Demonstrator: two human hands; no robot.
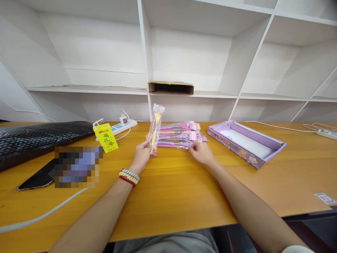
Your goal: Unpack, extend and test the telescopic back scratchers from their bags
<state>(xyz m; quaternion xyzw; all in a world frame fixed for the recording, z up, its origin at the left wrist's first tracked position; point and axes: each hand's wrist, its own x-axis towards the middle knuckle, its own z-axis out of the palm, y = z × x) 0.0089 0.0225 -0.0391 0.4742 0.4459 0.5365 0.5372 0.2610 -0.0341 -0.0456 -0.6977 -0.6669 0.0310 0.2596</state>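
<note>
My left hand (142, 154) is closed around the lower end of a yellow back scratcher (157, 121) in a clear plastic sleeve, held upright above the table. Beside it lies a pile of pink and purple packaged back scratchers (173, 136), placed sideways with their card tags to the right. At the near right corner of this pile, my right hand (202, 153) has its fingers pinched on the head end of the nearest purple back scratcher (168, 144). Its fingertips are partly hidden.
A shallow purple box (237, 153) stands open on the right. Leftward are a yellow drink carton (105, 137), a white power strip (123, 127), a phone (39, 174) and a black textured bag (44, 140). A cardboard box (171, 88) sits on the white shelf (216, 94) behind.
</note>
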